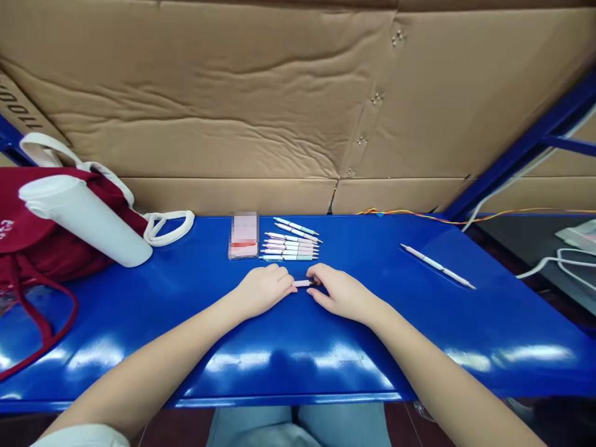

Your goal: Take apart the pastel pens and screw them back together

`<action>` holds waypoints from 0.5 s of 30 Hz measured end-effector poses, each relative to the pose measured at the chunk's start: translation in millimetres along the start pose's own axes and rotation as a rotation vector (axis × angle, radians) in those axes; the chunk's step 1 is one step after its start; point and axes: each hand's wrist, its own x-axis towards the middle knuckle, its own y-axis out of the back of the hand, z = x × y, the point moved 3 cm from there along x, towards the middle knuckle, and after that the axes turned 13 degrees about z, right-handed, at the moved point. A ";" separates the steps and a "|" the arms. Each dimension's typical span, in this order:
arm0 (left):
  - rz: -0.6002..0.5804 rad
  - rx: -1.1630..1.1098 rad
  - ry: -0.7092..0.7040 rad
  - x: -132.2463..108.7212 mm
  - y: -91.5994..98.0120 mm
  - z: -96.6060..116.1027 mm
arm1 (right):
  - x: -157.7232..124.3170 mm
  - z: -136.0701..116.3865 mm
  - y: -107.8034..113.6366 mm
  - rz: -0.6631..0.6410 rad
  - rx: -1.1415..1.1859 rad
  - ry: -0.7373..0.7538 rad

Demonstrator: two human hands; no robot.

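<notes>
Although the fingers hide much of it, a slim pink pen (302, 284) shows its pale barrel just on the near side of the row of retractable pens (291, 247), and whether it touches the glossy blue counter (395, 354) cannot be told. The person's left hand (263, 288), on the near side of that row and toward its left end, pinches the barrel with curled fingertips. The right hand (344, 295), near the row's right end and also on its near side, curves thumb and fingers about the pen's dark end; whether they press on it or merely cup it cannot be told.

The pen should be light and stiff, probably plastic, with a smooth, narrow barrel that may roll or twist under a loose pinch. The barrel ought to bear a firm grip, while the small dark end looks like the more delicate part and is best handled gently, with little sideways force. A steady hold would be along the pale barrel, the thumb opposing the fingers.

A white-and-pink pen (437, 266) lies slanted, well to the right of the row. Its handling should be much the same: a light pinch across its middle would suit, since the shiny surface may let it slide
</notes>
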 end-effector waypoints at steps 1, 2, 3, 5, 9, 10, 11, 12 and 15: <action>0.000 0.006 -0.007 0.3 -0.3 -0.4 | 0.7 0.7 1.1 -0.005 0.006 0.014; 0.003 0.008 -0.011 0.6 -0.3 -0.7 | 1.4 1.3 2.1 -0.012 0.006 0.028; 0.006 0.005 -0.018 0.7 -0.3 -0.9 | 2.0 1.7 3.0 -0.021 0.001 0.042; 0.013 -0.003 -0.024 0.6 0.0 -1.2 | 2.6 2.1 3.8 -0.042 -0.012 0.062; 0.018 -0.020 -0.014 -0.2 0.3 -1.7 | 2.1 2.6 3.5 -0.033 -0.020 0.034; 0.017 -0.020 -0.013 -0.5 0.3 -1.9 | 2.0 2.8 3.5 -0.023 -0.014 0.015; 0.016 -0.019 -0.013 -0.6 0.3 -2.1 | 2.0 2.9 3.5 -0.016 -0.003 -0.001; 0.015 -0.015 -0.011 -0.7 0.2 -2.5 | 2.1 2.9 3.4 -0.014 0.011 -0.012; 0.016 0.000 -0.005 -0.5 0.0 -3.8 | 2.6 1.4 2.3 -0.027 0.038 0.009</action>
